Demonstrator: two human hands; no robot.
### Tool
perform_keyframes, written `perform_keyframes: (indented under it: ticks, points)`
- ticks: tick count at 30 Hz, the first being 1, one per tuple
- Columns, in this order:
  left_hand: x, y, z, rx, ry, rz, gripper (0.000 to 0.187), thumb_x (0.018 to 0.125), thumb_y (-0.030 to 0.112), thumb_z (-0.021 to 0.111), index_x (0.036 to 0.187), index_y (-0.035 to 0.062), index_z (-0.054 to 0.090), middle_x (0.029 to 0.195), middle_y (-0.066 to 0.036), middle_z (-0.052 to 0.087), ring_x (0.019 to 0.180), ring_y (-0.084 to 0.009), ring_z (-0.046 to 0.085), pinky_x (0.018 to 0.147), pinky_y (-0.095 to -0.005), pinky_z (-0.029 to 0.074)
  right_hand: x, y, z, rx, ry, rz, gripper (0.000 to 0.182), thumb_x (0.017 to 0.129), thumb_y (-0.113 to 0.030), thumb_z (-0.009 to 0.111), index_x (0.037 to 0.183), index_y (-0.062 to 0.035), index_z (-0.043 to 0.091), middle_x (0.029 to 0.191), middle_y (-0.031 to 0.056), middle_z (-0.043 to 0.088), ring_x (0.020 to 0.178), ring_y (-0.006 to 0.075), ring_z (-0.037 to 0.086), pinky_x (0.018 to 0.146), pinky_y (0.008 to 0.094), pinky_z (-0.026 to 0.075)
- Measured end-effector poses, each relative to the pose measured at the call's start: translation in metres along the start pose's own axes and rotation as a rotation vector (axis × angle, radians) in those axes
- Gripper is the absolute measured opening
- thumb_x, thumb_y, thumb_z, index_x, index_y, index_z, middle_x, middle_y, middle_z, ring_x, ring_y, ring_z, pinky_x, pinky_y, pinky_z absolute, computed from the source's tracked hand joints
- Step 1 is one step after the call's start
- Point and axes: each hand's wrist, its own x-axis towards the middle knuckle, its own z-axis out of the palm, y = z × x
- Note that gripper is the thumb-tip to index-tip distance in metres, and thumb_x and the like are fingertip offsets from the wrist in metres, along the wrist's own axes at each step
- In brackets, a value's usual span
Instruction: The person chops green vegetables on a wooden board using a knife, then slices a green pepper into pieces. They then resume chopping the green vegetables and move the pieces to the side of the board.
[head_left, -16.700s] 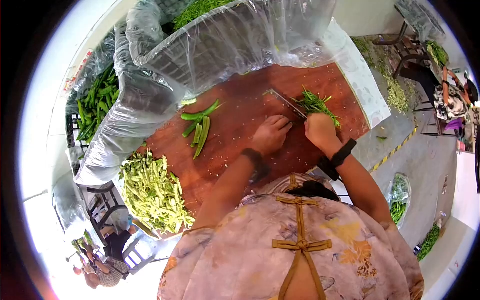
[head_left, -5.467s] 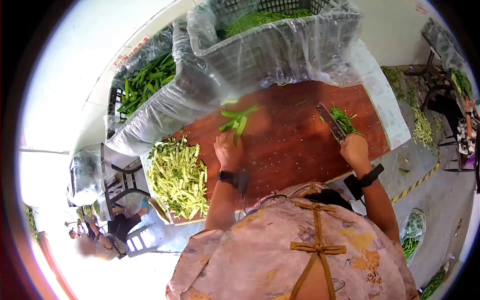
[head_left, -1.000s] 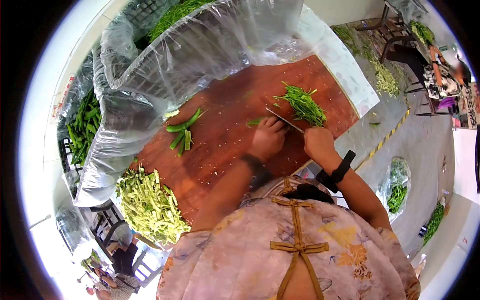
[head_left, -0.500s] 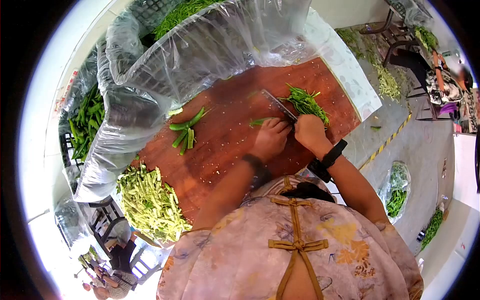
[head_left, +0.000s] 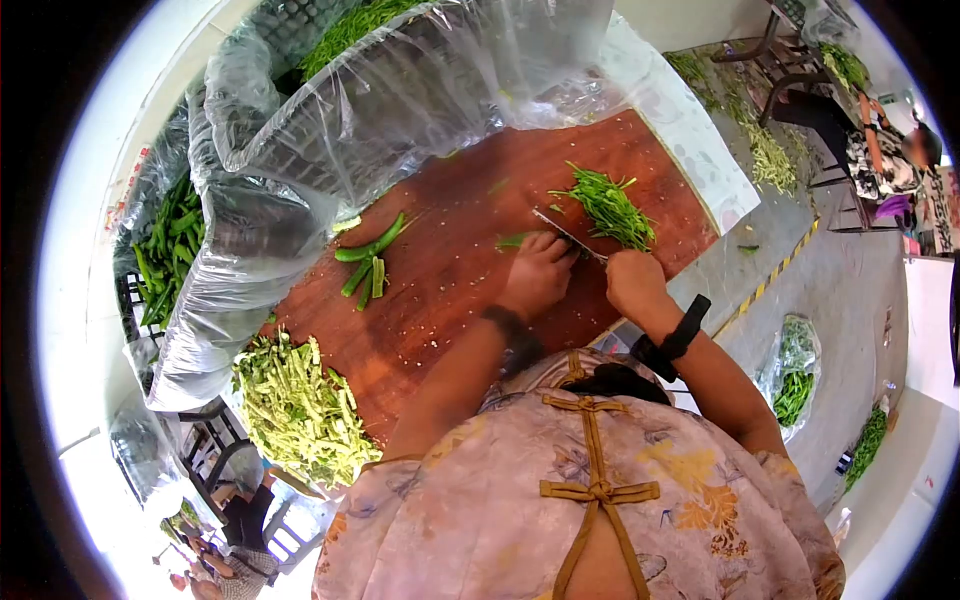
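Note:
My left hand [head_left: 540, 272] is closed on a green pepper [head_left: 510, 241], pressing it to the reddish-brown board [head_left: 440, 260]; only the pepper's end shows past the fingers. My right hand [head_left: 637, 285] grips a knife [head_left: 570, 236], its handle hidden in the fist. The blade slants up and left, lying between my left fingers and a heap of thin green pepper shreds [head_left: 610, 208]. Farther left on the board lie some whole and split green peppers [head_left: 370, 255].
A pale heap of pepper cores [head_left: 300, 410] sits at the board's near left corner. Plastic-lined crates [head_left: 400, 90] stand along the far side, holding green shreds [head_left: 355, 35] and whole peppers [head_left: 172, 245]. Other people [head_left: 885, 150] sit at right and lower left.
My right hand has moved right, away from my left hand, and the knife blade lies flatter beside the shreds. The shred heap has shifted slightly and looks looser. My left hand stays nearly in place.

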Motion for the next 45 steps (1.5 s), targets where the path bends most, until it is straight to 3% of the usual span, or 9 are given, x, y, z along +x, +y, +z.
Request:
perform_keyframes:
  ticks: [3, 12, 15, 20, 30, 32, 41, 45]
  points:
    - [0.000, -0.002, 0.000, 0.004, -0.023, 0.004, 0.027, 0.066, 0.009, 0.055, 0.091, 0.0046, 0.062, 0.092, -0.007, 0.055, 0.092, -0.0239, 0.048, 0.085, -0.0383, 0.038, 0.006, -0.001, 0.003, -0.027, -0.043, -0.001, 0.007, 0.063, -0.008, 0.056, 0.060, -0.0017, 0.059, 0.064, 0.0191, 0.058, 0.061, 0.0360, 0.058, 0.056, 0.0440, 0.047]
    - [-0.002, 0.001, -0.002, 0.027, -0.003, 0.001, 0.029, 0.067, 0.009, 0.054, 0.094, 0.0032, 0.061, 0.096, -0.008, 0.054, 0.095, -0.0246, 0.048, 0.087, -0.0387, 0.037, 0.042, -0.001, 0.026, 0.064, 0.176, -0.085, 0.011, 0.066, -0.009, 0.054, 0.059, -0.0019, 0.057, 0.062, 0.0198, 0.056, 0.060, 0.0371, 0.056, 0.056, 0.0446, 0.045]
    - [-0.004, 0.000, 0.001, 0.027, 0.007, 0.002, 0.030, 0.068, 0.009, 0.053, 0.097, 0.0036, 0.061, 0.099, -0.008, 0.053, 0.097, -0.0247, 0.048, 0.088, -0.0390, 0.036, 0.031, 0.010, 0.024, 0.072, 0.183, 0.009, 0.013, 0.067, -0.011, 0.053, 0.059, -0.0014, 0.057, 0.061, 0.0197, 0.055, 0.060, 0.0372, 0.056, 0.056, 0.0451, 0.045]
    - [-0.006, -0.002, 0.008, -0.009, -0.030, -0.023, 0.030, 0.068, 0.008, 0.052, 0.097, 0.0041, 0.061, 0.100, -0.007, 0.054, 0.097, -0.0242, 0.048, 0.089, -0.0388, 0.036, -0.002, 0.007, 0.011, 0.005, -0.007, 0.022, 0.012, 0.066, -0.009, 0.053, 0.058, -0.0016, 0.059, 0.061, 0.0202, 0.056, 0.060, 0.0372, 0.056, 0.056, 0.0451, 0.045]
    - [-0.006, -0.003, 0.002, -0.005, -0.047, -0.004, 0.030, 0.067, 0.009, 0.053, 0.095, 0.0039, 0.061, 0.094, -0.007, 0.054, 0.095, -0.0244, 0.048, 0.088, -0.0385, 0.037, 0.011, -0.004, 0.001, 0.013, -0.078, 0.004, 0.010, 0.063, -0.008, 0.055, 0.058, -0.0009, 0.059, 0.061, 0.0215, 0.056, 0.060, 0.0375, 0.057, 0.057, 0.0447, 0.046]
    - [-0.006, -0.001, 0.000, -0.019, -0.060, -0.018, 0.030, 0.067, 0.009, 0.053, 0.095, 0.0040, 0.061, 0.094, -0.007, 0.054, 0.095, -0.0245, 0.048, 0.088, -0.0386, 0.037, 0.023, -0.005, 0.017, 0.053, 0.105, -0.069, 0.008, 0.063, -0.007, 0.055, 0.058, -0.0012, 0.059, 0.062, 0.0213, 0.056, 0.060, 0.0373, 0.056, 0.057, 0.0446, 0.046]
    - [-0.008, 0.000, -0.002, -0.002, 0.000, 0.007, 0.028, 0.068, 0.008, 0.052, 0.095, 0.0033, 0.061, 0.099, -0.009, 0.054, 0.101, -0.0257, 0.047, 0.090, -0.0392, 0.037, 0.033, 0.008, 0.025, 0.059, 0.169, 0.041, 0.018, 0.071, -0.013, 0.054, 0.058, -0.0016, 0.058, 0.060, 0.0201, 0.055, 0.059, 0.0373, 0.056, 0.056, 0.0440, 0.045]
    - [-0.009, 0.000, 0.001, 0.002, -0.062, -0.018, 0.029, 0.068, 0.008, 0.052, 0.095, 0.0028, 0.061, 0.099, -0.009, 0.054, 0.102, -0.0258, 0.047, 0.091, -0.0390, 0.037, 0.006, 0.005, 0.016, 0.044, 0.130, -0.022, 0.018, 0.070, -0.013, 0.055, 0.057, -0.0012, 0.058, 0.060, 0.0198, 0.055, 0.059, 0.0372, 0.056, 0.056, 0.0441, 0.045]
